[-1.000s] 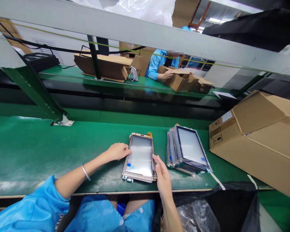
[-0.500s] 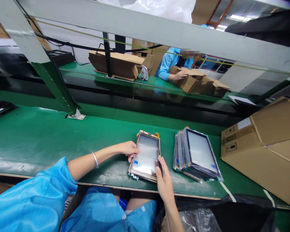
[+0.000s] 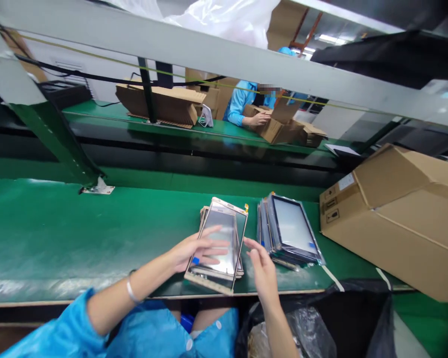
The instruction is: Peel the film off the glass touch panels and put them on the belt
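Note:
A gold-framed glass touch panel [image 3: 218, 243] is lifted off a stack of like panels [image 3: 203, 215] on the green bench [image 3: 78, 233]. My left hand [image 3: 194, 251] holds it from below, and the fingers show through the glass. My right hand [image 3: 259, 263] hovers just right of the panel's edge with fingers apart and nothing in it. A second stack of dark-framed panels in clear sleeves [image 3: 289, 231] lies to the right of that hand.
A large cardboard box [image 3: 395, 214] stands at the right end of the bench. A black plastic bag [image 3: 339, 318] hangs below the front edge. Across the line, a person in blue [image 3: 242, 102] handles flat cardboard [image 3: 280, 127]; more folded cartons [image 3: 160, 102] lie there.
My left hand has slid under the top panel and raised it off the stack. My right hand has let go of the panel's edge and opened beside it.

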